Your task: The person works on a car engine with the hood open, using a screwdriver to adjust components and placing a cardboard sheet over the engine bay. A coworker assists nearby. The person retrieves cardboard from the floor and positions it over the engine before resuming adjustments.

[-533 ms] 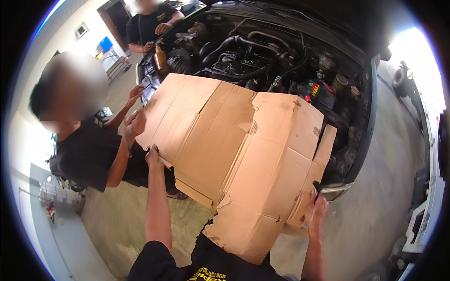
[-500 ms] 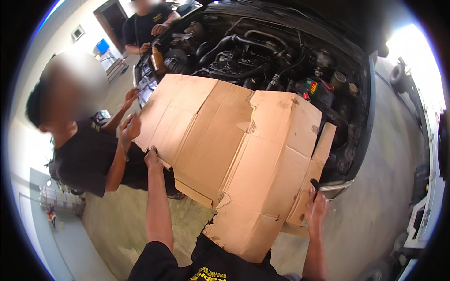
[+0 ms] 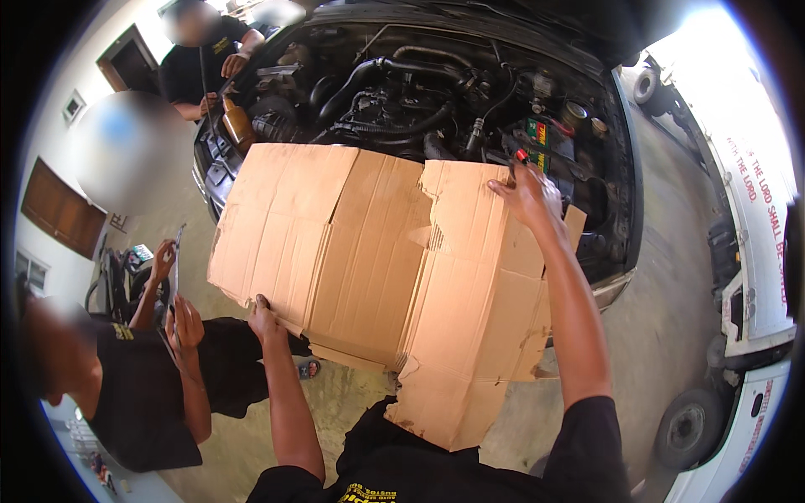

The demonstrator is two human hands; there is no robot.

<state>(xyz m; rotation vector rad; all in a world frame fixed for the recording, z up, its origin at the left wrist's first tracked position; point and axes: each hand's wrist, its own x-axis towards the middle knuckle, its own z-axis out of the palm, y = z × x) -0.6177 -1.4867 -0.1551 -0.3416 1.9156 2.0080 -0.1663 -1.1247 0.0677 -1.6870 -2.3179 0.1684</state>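
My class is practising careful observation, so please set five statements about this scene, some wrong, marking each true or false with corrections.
1. The left grip holds the cardboard by its near-left edge. True.
2. The right grip is at the cardboard's edge nearest the wearer's body. False: it is at the far right, near the battery.
3. A brown bottle leans at the left of the engine bay. True.
4. The engine bay is covered completely. False: much of it is exposed.
5. All the cardboard's edges are neat. False: some are torn.
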